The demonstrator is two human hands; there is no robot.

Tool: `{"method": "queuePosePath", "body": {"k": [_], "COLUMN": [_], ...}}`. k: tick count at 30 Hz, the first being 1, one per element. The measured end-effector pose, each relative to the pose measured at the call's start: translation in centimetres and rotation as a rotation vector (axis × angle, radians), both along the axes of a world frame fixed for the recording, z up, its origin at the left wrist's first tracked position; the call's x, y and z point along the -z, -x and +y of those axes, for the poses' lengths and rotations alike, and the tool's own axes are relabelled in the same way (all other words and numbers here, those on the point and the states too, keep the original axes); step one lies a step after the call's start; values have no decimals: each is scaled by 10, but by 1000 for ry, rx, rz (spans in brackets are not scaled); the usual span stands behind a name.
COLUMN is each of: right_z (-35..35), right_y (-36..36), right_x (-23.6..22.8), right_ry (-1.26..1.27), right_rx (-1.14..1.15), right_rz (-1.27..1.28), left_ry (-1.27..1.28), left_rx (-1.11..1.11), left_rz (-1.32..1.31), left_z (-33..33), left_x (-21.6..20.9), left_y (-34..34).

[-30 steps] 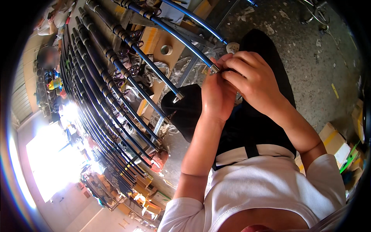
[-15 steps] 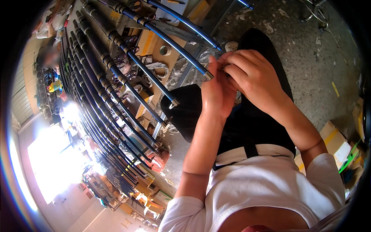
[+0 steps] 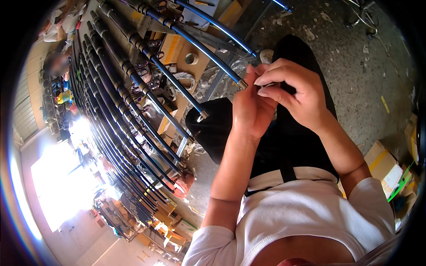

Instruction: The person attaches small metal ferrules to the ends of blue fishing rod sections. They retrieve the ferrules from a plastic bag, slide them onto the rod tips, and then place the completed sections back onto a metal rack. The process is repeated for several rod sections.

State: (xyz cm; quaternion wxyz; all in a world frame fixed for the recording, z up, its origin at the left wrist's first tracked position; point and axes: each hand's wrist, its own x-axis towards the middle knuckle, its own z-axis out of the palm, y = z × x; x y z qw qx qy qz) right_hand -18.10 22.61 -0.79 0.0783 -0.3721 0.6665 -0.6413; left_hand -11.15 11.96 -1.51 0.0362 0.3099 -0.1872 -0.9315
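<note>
In front of my knees, both my hands are together. My left hand (image 3: 254, 113) is palm up and cupped, its thumb raised and its fingers curled, partly hidden behind the other hand. Over that palm, my right hand (image 3: 302, 91) has thumb and index finger drawn close in a pinch. Something small may be between the fingertips, too small to make out. Beside my left thumb is the metal-capped end of a blue fishing rod (image 3: 213, 57); whether the hand touches it I cannot tell. Another fishing rod (image 3: 179, 86) ends lower, by my left knee.
Several more dark rods (image 3: 120, 102) stand in a slanting row at left. A tape roll (image 3: 191, 58) and cardboard lie under them, near a metal frame (image 3: 215, 80). Cardboard boxes (image 3: 377, 162) sit at right on the stained floor (image 3: 355, 88). Another person (image 3: 57, 66) is far left.
My right hand has turned and lifted slightly, so its thumb now shows below the index finger. My left hand stays nearly in place. The rods appear shifted slightly right.
</note>
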Motion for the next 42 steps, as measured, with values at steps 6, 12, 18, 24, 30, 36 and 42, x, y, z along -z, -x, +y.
{"method": "queuePosePath", "body": {"k": [6, 12, 18, 24, 30, 36, 42], "right_z": [2, -6, -22, -24, -22, -32, -14], "right_y": [9, 26, 30, 30, 26, 16, 13], "right_x": [3, -4, -3, -4, -8, -2, 5], "right_ry": [451, 560, 640, 626, 583, 657, 255], "right_rx": [-173, -274, -276, -251, -226, -78, 98], "right_rz": [-662, -728, -588, -645, -738, -569, -215], "left_ry": [67, 79, 161, 173, 282, 276, 260], "left_rx": [-2, -38, 18, 37, 72, 31, 1], "left_rz": [171, 454, 546, 562, 609, 598, 220], "left_z": [-18, -32, -39, -41, -42, -37, -27], "left_x": [-13, -28, -32, -33, -29, -31, -17], "left_y": [19, 54, 61, 58, 55, 53, 39]}}
